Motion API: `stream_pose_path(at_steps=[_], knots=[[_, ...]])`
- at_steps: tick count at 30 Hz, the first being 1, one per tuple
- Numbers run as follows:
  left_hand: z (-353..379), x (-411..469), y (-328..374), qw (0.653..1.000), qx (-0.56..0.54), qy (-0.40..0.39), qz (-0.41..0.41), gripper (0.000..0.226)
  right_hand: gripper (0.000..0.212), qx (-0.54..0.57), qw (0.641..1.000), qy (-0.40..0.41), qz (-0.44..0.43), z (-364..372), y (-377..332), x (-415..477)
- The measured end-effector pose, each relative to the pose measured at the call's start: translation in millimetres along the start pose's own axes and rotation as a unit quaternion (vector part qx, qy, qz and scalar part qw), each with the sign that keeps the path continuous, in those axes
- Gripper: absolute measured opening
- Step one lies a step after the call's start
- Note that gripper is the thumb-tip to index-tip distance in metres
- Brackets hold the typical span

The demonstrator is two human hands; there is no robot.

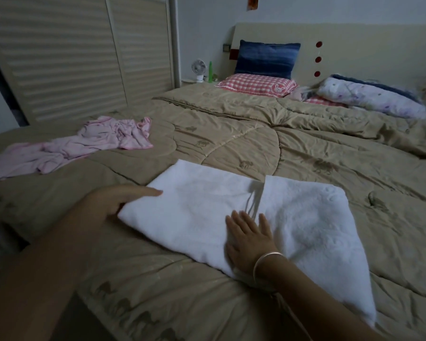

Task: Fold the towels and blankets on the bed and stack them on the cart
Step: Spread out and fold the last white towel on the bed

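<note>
The right hand [250, 238] presses flat, fingers straight, on the half-folded white terry towel [202, 205] at lower centre. The left hand [113, 200] lies along its left edge, thumb hidden, so I cannot tell whether it pinches. Best to smooth outward and square the edges before folding again. The tan quilted bedspread [305, 148] looks soft and yielding; a crumpled pink towel [84, 141] lies at left.

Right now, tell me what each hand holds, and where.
Right hand presses flat on the white towel, gripping nothing. Left hand lies at its left edge; a pinch there cannot be told.
</note>
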State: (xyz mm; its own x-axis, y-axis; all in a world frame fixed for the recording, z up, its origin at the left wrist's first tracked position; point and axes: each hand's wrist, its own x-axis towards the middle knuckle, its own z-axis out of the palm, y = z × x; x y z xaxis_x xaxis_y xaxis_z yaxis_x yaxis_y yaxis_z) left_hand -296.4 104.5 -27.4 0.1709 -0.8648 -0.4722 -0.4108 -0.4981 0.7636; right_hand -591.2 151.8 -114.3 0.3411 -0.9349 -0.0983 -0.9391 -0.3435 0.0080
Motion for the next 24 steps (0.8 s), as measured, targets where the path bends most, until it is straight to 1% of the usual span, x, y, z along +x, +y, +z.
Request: stream_pose_path(at_steps=[1, 3, 4, 5, 6, 7, 8, 9, 10, 11, 12, 14, 15, 16, 17, 18, 19, 20, 21, 22, 23, 24], knots=[[0, -10, 6, 0.996, -0.077, -0.037, 0.010, 0.064, 0.072, 0.008, 1.000, -0.004, 0.004, -1, 0, 0], [7, -24, 20, 0.974, -0.194, -0.093, 0.066, 0.084, 0.069, 0.062, 0.998, 0.001, 0.009, -10, 1, 0], [15, -32, 32, 0.963, -0.232, -0.103, 0.093, 0.090, 0.067, 0.129, 0.992, 0.007, 0.014, -15, 3, -1], [25, -40, 42, 0.952, -0.256, -0.107, 0.127, 0.084, 0.063, 0.239, 0.971, 0.022, 0.022, -22, 4, -2], [38, -50, 57, 0.942, -0.279, -0.108, 0.153, 0.066, 0.057, 0.394, 0.918, 0.037, 0.039, -31, 9, -6], [52, -59, 71, 0.932, -0.301, -0.104, 0.170, 0.040, 0.050, 0.557, 0.827, 0.056, 0.058, -40, 14, -9], [69, -72, 87, 0.928, -0.312, -0.102, 0.175, 0.021, 0.045, 0.684, 0.721, 0.066, 0.082, -49, 22, -14], [85, -80, 100, 0.926, -0.312, -0.108, 0.181, 0.016, 0.040, 0.771, 0.624, 0.068, 0.106, -56, 34, -19], [104, -90, 114, 0.922, -0.316, -0.126, 0.187, 0.016, 0.039, 0.826, 0.547, 0.058, 0.123, -62, 49, -26], [121, -97, 125, 0.919, -0.308, -0.147, 0.197, 0.016, 0.042, 0.860, 0.490, 0.046, 0.135, -65, 63, -31], [142, -107, 136, 0.918, -0.296, -0.170, 0.202, 0.016, 0.047, 0.884, 0.446, 0.036, 0.137, -69, 81, -40], [186, -119, 150, 0.922, -0.239, -0.233, 0.197, 0.017, 0.066, 0.905, 0.403, 0.044, 0.131, -68, 117, -53], [208, -120, 152, 0.922, -0.203, -0.272, 0.185, 0.019, 0.083, 0.906, 0.400, 0.050, 0.130, -70, 132, -60], [230, -122, 153, 0.920, -0.165, -0.306, 0.181, 0.021, 0.105, 0.905, 0.400, 0.051, 0.133, -70, 147, -67], [256, -122, 152, 0.920, -0.108, -0.323, 0.193, 0.026, 0.120, 0.905, 0.399, 0.054, 0.140, -71, 161, -78], [276, -121, 147, 0.921, -0.050, -0.323, 0.213, 0.033, 0.118, 0.905, 0.398, 0.048, 0.146, -74, 169, -86], [295, -124, 140, 0.921, 0.013, -0.312, 0.234, 0.039, 0.097, 0.897, 0.411, 0.049, 0.157, -77, 176, -93], [313, -126, 133, 0.920, 0.058, -0.297, 0.248, 0.039, 0.069, 0.887, 0.426, 0.053, 0.170, -79, 184, -99], [321, -128, 124, 0.917, 0.086, -0.286, 0.263, 0.037, 0.052, 0.857, 0.469, 0.063, 0.203, -78, 184, -101], [329, -131, 120, 0.912, 0.087, -0.295, 0.272, 0.032, 0.042, 0.815, 0.519, 0.079, 0.245, -78, 187, -104], [328, -133, 117, 0.908, 0.056, -0.323, 0.262, 0.026, 0.029, 0.772, 0.562, 0.113, 0.274, -78, 185, -102], [324, -134, 116, 0.906, 0.018, -0.338, 0.256, 0.021, 0.018, 0.744, 0.592, 0.133, 0.281, -76, 185, -99]])
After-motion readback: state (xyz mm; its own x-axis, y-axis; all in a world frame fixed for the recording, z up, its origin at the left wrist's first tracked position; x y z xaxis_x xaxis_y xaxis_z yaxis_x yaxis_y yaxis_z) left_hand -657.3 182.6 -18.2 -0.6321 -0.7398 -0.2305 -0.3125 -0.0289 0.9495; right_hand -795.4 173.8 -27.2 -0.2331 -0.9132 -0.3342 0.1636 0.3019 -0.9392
